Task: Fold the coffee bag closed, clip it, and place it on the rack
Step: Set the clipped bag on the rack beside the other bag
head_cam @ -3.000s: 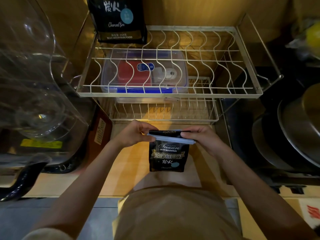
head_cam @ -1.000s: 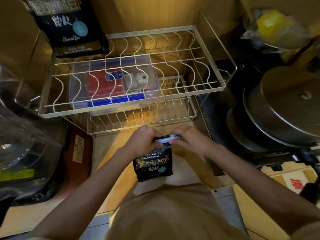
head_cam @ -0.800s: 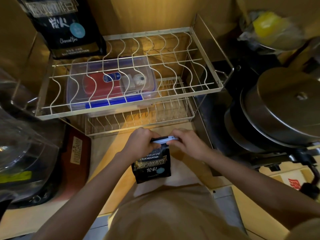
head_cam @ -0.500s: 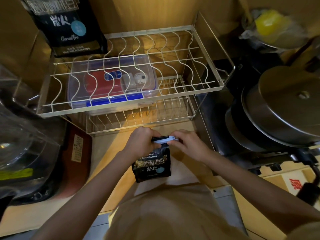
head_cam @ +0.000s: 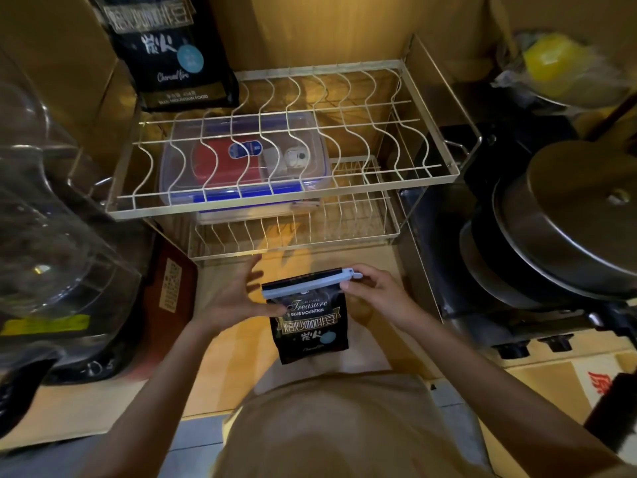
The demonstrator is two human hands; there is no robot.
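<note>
Coffee bag point(head_cam: 312, 326) clipped, in right hand point(head_cam: 374, 293)

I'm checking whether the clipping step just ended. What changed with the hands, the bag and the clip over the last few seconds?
The left hand let go: it has opened, fingers spread, beside the small black coffee bag. The right hand keeps its grip on the end of the pale blue bar clip, now fully visible across the folded top. The bag stays off the white wire rack; the larger black bag stays at the rack's back left.

Coffee bag point(head_cam: 310, 326) in front of rack point(head_cam: 282, 208), clip point(head_cam: 305, 283) across its top; container point(head_cam: 241, 160) on lower tier; pots point(head_cam: 565, 229) right.
</note>
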